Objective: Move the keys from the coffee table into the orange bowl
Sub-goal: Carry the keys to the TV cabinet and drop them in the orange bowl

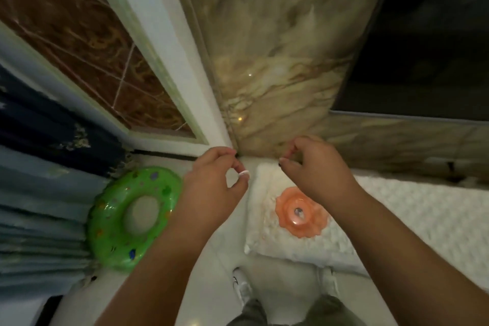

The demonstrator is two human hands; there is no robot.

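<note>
Keys in the orange bowl, both hands raised above it

Keys [298, 212] are what I take the small, blurred greyish shape to be, lying at the bottom of the scalloped orange plastic bowl [301, 213]; it is too soft in my feed for me to make out single keys or a ring. I see the bowl's glossy, wavy rim, like a flower, and it sits on a fluffy white cushion [291, 241] with a nubbly pile.

My left hand [215, 180] hangs to the left of the bowl with thumb and forefinger pinched narrowly; a small white band [244, 173] shows at the fingertips, though I cannot tell whether it is held or worn. My right hand [315, 167] hovers just above and behind the bowl, fingers curled loosely toward the thumb with nothing visible between them.

Left of the cushion, a shiny green inflatable swim ring [135, 216] with small coloured prints lies on the pale glossy floor [227, 254]. Pleated blue curtain fabric [39, 193] falls at far left. Behind the hands rises a polished beige marble-patterned panel [277, 47], beside a white frame [169, 61] and brown veined tiles [79, 34]. My white shoes [242, 288] show at the bottom.
</note>
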